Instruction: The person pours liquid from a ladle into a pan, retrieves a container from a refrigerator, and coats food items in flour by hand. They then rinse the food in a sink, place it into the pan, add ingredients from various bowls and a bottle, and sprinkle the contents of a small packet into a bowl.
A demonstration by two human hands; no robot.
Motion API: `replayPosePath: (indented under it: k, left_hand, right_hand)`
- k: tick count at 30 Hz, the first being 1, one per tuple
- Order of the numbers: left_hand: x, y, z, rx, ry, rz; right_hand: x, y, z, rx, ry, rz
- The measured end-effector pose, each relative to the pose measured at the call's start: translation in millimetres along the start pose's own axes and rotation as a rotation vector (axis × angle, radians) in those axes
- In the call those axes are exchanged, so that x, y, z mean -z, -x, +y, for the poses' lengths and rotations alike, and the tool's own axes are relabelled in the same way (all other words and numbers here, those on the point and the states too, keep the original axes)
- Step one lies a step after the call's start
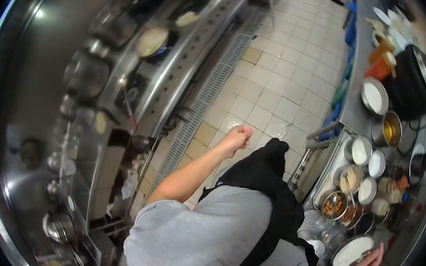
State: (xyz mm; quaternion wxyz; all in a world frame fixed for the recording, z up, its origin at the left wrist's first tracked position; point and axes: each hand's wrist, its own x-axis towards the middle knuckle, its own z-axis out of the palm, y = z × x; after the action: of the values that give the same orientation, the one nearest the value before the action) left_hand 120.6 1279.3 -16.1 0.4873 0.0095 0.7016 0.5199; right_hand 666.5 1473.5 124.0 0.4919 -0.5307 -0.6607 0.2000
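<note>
My left hand (pixel 237 140) hangs in front of my body above the tiled floor, its fingers curled in; nothing shows in it. At the lower right, my right hand (pixel 367 265) is at the rim of a round metal bowl of white contents (pixel 353 253). Its fingers bend at the bowl's edge, and whether they grip the rim or something small there is hard to make out. Near that hand stand a metal bowl of brown pieces (pixel 334 205) and several containers of white powder or paste, one of them a small bowl (pixel 367 191).
A stove (pixel 177 73) runs along the left, with a pan (pixel 152 42) over a blue flame. The right counter (pixel 352 103) holds a large black pot (pixel 412 83), orange-red containers (pixel 382 65) and a pot of yellow liquid (pixel 388 130). A floor grate (pixel 212 92) lies beside the stove.
</note>
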Motion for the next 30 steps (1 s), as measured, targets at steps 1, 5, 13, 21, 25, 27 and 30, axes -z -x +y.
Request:
replayPosePath:
  k: [1, 5, 13, 21, 25, 27, 30]
  left_hand:
    - [23, 3, -6, 0.056, 0.087, 0.029]
    - [108, 9, 9, 0.054, 0.082, 0.257]
    - [340, -34, 203, -0.524, -0.201, 0.714]
    - [554, -85, 394, -0.289, -0.5, 1.035]
    - [598, -114, 392, -0.747, -0.728, 1.115]
    - [603, -133, 373, -0.975, -0.798, 1.169]
    - [544, -149, 312, -1.014, -0.662, 0.853]
  right_hand:
    - [-25, 11, -15, -0.004, -0.047, -0.05]
    - [-80, 32, -45, -0.104, 0.034, -0.342]
    - [-175, 49, -71, -0.246, -0.219, -0.253]
    - [-338, 126, -155, -0.114, -0.111, -0.529]
    - [-364, 158, -187, -0.35, -0.161, -0.649]
    - [-375, 166, -186, -0.353, -0.15, -0.644]
    - [-370, 189, -200, -0.252, -0.05, -0.514]
